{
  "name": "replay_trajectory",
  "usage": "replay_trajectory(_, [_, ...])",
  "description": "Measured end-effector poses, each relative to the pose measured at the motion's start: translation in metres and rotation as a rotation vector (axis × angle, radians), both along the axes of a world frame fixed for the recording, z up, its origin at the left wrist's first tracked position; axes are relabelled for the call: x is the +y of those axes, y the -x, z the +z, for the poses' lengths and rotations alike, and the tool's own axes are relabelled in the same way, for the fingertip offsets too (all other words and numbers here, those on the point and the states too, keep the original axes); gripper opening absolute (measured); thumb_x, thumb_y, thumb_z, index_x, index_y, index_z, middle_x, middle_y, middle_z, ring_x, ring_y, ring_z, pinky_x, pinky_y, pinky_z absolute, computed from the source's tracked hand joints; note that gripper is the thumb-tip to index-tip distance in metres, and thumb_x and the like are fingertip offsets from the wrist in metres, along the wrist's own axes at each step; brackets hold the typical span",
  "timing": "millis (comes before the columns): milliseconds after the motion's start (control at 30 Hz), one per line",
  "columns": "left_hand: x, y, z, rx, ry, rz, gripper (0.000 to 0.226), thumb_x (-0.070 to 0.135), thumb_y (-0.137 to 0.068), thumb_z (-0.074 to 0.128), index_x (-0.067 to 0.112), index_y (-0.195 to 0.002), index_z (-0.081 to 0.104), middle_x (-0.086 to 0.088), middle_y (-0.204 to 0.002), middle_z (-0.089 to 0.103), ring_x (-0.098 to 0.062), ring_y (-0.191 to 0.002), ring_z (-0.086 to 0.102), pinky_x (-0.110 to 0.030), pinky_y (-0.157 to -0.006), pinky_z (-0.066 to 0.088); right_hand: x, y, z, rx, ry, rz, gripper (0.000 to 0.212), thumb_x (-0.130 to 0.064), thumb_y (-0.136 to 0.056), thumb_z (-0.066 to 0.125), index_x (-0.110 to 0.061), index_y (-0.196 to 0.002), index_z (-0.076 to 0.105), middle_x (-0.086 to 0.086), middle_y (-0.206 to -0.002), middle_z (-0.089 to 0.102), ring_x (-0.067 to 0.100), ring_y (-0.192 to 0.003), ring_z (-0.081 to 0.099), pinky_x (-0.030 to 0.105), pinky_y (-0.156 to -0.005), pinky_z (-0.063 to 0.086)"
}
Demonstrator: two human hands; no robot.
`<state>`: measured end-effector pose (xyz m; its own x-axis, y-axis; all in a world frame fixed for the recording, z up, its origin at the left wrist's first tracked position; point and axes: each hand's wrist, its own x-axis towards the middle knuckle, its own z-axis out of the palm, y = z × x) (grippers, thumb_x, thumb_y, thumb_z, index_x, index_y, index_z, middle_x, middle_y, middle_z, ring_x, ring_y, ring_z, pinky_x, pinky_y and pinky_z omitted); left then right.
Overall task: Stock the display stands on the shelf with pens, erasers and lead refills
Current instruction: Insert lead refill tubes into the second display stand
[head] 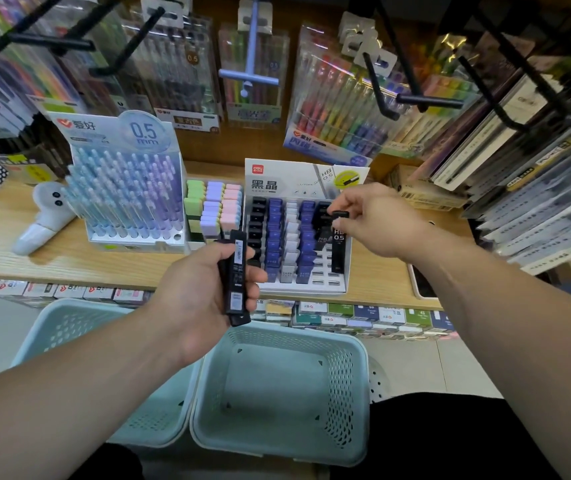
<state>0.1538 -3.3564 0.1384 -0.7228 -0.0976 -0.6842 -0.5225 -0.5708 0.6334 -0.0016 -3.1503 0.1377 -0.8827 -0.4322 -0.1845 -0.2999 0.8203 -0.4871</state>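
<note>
Two bare hands work at a white lead refill stand (294, 181), which sits on a wooden shelf (69, 258). The stand holds columns of small cases in black, blue and pale grey, below a header card printed HB 0.5.

The right hand (377, 223) is over the stand's right side. Its grip is closed: thumb and fingertips pinch the top cap of one black lead case (338, 240) marked HB 0.5. The case hangs upright over the stand's rightmost column. Whether its lower end sits in a slot cannot be told.

The left hand (204, 292) is at the stand's front left corner and hides part of that edge. Its grip is also closed, fingers curled round a bundle of black lead cases (235, 275). The bundle stands nearly upright, with a barcode label facing the camera.

Just left of the stand is an eraser stand (213, 209), with green, lilac and pink erasers in stepped rows. Left of that is a clear pen stand (128, 188), packed with pale blue and lilac pens under a 0.5 mm header. Further left of the lead refill stand, a white handheld device (46, 220) lies on the shelf.

Behind the stand, packs of coloured pens (339, 109) hang on black hooks. Below and in front of it are two pale green perforated baskets, one directly in front (342, 393) and one to the left (69, 323).
</note>
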Motion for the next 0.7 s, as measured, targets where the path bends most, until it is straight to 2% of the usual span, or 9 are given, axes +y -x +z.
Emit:
replay_trajectory(67, [0.001, 0.000, -0.002, -0.006, 0.006, -0.002, 0.027, 0.025, -0.099, 0.045, 0.007, -0.108, 0.062, -0.012, -0.072, 0.065, -0.022, -0.053, 0.052, -0.030, -0.049, 0.044, 0.001, 0.002, -0.008, 0.084, -0.037, 0.033, 0.014, -0.020, -0.093, 0.069, -0.021, -0.107, 0.071, -0.004, -0.098, 0.065, 0.018, -0.094, 0.060, 0.028, -0.079, 0.047])
replay_trajectory(133, [0.001, 0.000, -0.002, -0.001, -0.008, -0.008, 0.027, 0.025, -0.099, 0.045, 0.007, -0.106, 0.064, -0.012, -0.072, 0.065, -0.022, -0.052, 0.051, -0.030, -0.051, 0.044, 0.002, 0.003, -0.013, 0.124, -0.038, 0.049, 0.016, -0.018, -0.094, 0.068, -0.018, -0.109, 0.072, -0.004, -0.102, 0.066, 0.018, -0.097, 0.061, 0.027, -0.085, 0.048])
replay_trajectory(233, [0.001, 0.000, -0.001, 0.015, -0.024, -0.017, 0.028, 0.025, -0.099, 0.044, 0.006, -0.105, 0.064, -0.012, -0.072, 0.064, -0.022, -0.052, 0.051, -0.031, -0.052, 0.043, 0.001, 0.005, -0.018, 0.164, -0.012, 0.049, 0.016, -0.017, -0.092, 0.071, -0.017, -0.108, 0.074, -0.003, -0.101, 0.067, 0.014, -0.091, 0.058, 0.027, -0.084, 0.048])
replay_trajectory(400, [0.002, 0.000, -0.001, 0.013, 0.002, -0.021, 0.028, 0.025, -0.099, 0.044, 0.006, -0.103, 0.065, -0.011, -0.072, 0.064, -0.021, -0.052, 0.051, -0.032, -0.053, 0.043, -0.002, 0.003, -0.025, 0.174, -0.001, 0.113, 0.014, -0.012, -0.088, 0.073, -0.014, -0.102, 0.075, 0.000, -0.098, 0.068, 0.020, -0.090, 0.064, 0.040, -0.086, 0.055])
replay_trajectory(700, [0.002, -0.001, 0.001, 0.011, 0.019, -0.027, 0.027, 0.025, -0.100, 0.046, 0.007, -0.103, 0.066, -0.010, -0.073, 0.063, -0.021, -0.052, 0.050, -0.031, -0.053, 0.042, -0.003, 0.001, -0.025, 0.160, -0.016, 0.126, 0.013, -0.013, -0.088, 0.075, -0.016, -0.101, 0.076, -0.001, -0.097, 0.070, 0.017, -0.090, 0.064, 0.036, -0.087, 0.055])
